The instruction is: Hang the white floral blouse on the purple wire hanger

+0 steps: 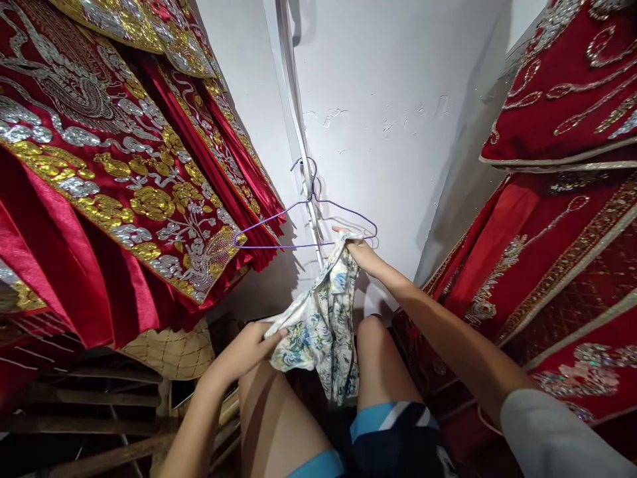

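A white garment with a blue and yellow floral print (323, 325) hangs between my hands, its lower part falling between my knees. My left hand (261, 342) pinches one edge of it, thumb on top, at the lower left. Higher up, my right hand (353, 244) is at the garment's upper end, beside the right corner of a purple wire hanger (279, 247). Cloth hides part of its fingers. The hanger's hook points up against the wall, and its left corner is bare. Whether the cloth is over the right corner I cannot tell.
Red embroidered garments with gold and silver sequins (149, 199) hang at the left. More red beaded garments (572, 232) hang at the right. A white wall (388, 86) with a cable (293, 99) running down it stands ahead. Wooden slatted furniture (99, 398) is at lower left.
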Motion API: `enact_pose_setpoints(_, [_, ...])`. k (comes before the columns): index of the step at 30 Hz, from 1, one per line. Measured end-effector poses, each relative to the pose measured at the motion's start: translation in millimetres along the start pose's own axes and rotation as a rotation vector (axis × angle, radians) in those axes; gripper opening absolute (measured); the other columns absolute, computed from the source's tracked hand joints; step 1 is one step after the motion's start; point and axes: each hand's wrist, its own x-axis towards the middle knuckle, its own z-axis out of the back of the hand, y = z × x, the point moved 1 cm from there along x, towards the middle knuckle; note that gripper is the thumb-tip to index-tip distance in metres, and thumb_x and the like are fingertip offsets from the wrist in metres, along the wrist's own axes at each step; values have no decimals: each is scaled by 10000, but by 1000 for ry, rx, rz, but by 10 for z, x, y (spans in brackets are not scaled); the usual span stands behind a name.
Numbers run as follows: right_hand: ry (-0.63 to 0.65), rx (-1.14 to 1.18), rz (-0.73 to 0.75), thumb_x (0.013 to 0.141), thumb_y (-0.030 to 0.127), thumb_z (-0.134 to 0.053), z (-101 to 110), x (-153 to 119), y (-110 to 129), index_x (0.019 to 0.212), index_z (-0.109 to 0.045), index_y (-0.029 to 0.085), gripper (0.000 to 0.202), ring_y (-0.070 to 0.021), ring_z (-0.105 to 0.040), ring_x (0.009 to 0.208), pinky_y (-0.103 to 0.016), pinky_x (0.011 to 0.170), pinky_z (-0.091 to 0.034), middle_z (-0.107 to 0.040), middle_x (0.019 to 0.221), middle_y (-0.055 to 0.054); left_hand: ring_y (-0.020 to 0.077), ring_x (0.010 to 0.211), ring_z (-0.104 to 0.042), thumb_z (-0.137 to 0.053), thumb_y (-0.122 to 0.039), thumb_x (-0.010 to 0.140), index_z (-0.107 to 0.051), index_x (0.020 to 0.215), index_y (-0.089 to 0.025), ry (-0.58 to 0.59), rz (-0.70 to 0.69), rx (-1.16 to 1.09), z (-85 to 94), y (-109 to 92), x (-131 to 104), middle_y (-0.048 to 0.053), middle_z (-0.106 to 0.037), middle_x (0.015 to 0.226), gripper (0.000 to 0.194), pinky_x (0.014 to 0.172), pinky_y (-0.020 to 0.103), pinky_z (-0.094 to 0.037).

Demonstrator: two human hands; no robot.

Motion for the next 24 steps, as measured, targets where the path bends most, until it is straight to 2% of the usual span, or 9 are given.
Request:
enact_pose_setpoints(4, [-58,-73,-99,774,368,-585,-42,205,-250,727,-698,164,238,-218,-610,760,-328,746,-486,-677,713,-45,265,995,-644,-427,-563,933,-676,816,-181,-150,-94,48,367,-19,91,98,-700,1078,471,961,352,-475])
enact_pose_setpoints(7, [-167,-116,-6,707,370,-630,190,160,-310,609,-608,181,215,-175,-534,663,-284,641,-414,-595,619,-10,327,1291,-542,-455,-561,904,-717,866,-179,-332,-113,85,551,86,190,153,-614,1356,465,1127,423,-379])
enact_pose_setpoints(10, [-233,-201,102,682,349,-605,453,57,-228,524,-498,200,242,-127,-393,564,-259,544,-288,-438,515,34,320,1399,-445,-438,-512,907,-720,947,-178,-548,-139,63,677,139,330,143,-579,1420,439,1176,445,-324])
enact_pose_setpoints(13, [-236,-246,102,680,332,-576,549,-21,-90,503,-464,200,246,-108,-320,539,-256,516,-220,-365,490,47,289,1311,-531,-397,-408,920,-705,1061,-175,-803,-126,-12,794,13,541,119,-649,1321,411,1128,419,-383])
enact_pose_setpoints(15, [-237,-232,96,673,332,-572,508,-67,-22,494,-448,202,254,-103,-309,534,-254,511,-212,-345,487,49,267,1171,-612,-374,-338,922,-690,1137,-169,-883,-124,-51,872,-170,718,106,-692,1221,418,1033,384,-451])
enact_pose_setpoints(18, [-193,-182,110,673,316,-569,373,-158,25,506,-459,199,232,-108,-350,535,-250,514,-245,-377,501,43,245,967,-658,-360,-306,936,-667,1233,-195,-861,-117,-6,957,-496,970,82,-726,1072,441,861,335,-486])
enact_pose_setpoints(21, [-162,-159,140,695,273,-564,302,-263,67,598,-550,183,133,-131,-452,570,-251,541,-327,-503,571,19,247,840,-658,-394,-318,945,-687,1210,-230,-812,-108,152,961,-724,1110,66,-738,931,405,757,313,-451])
enact_pose_setpoints(22, [-188,-160,156,694,254,-574,317,-288,88,697,-607,177,84,-143,-490,590,-255,553,-359,-552,617,12,246,821,-657,-406,-324,946,-703,1170,-226,-818,-127,188,950,-758,1122,66,-738,906,384,741,305,-439])
enact_pose_setpoints(24, [-299,-180,188,683,219,-610,416,-303,131,1053,-647,174,375,-175,-556,634,-277,579,-421,-623,709,-1,235,792,-655,-421,-342,949,-723,1088,-203,-860,-171,217,926,-763,1106,70,-736,873,360,714,287,-417])
